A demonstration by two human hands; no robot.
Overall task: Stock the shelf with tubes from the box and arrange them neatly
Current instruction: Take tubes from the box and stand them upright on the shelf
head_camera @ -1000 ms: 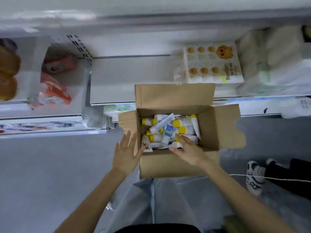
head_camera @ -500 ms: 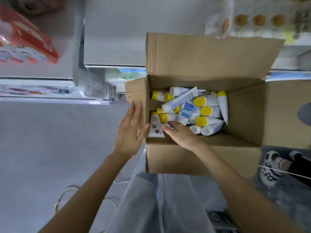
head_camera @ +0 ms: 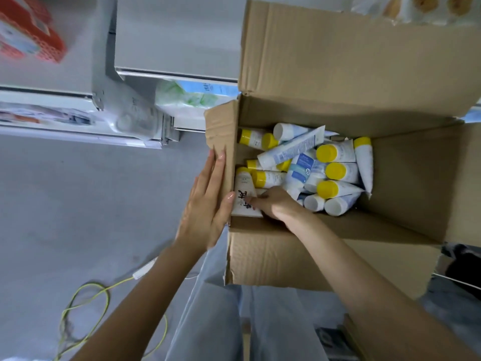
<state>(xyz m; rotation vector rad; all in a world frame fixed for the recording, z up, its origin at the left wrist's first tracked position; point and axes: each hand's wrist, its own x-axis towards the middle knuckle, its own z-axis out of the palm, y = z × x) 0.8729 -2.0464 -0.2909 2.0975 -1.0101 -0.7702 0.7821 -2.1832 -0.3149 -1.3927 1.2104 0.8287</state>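
In the head view, the left hand (head_camera: 205, 204) is pressing flat, fingers straight, against the side flap of the box (head_camera: 286, 254). The right hand (head_camera: 277, 204) is pinching a white tube (head_camera: 242, 187) lying in the box's near-left corner. That end-pinch is risking a slip, and the tube may be snagging the piled tubes (head_camera: 335, 170).

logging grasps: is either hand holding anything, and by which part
The right hand pinches the lettered tube near its flat end; left hand only presses the box flap.

A shop aisle: white shelving (head_camera: 171, 32) with packaged goods (head_camera: 28, 35), stock carton (head_camera: 338, 61)
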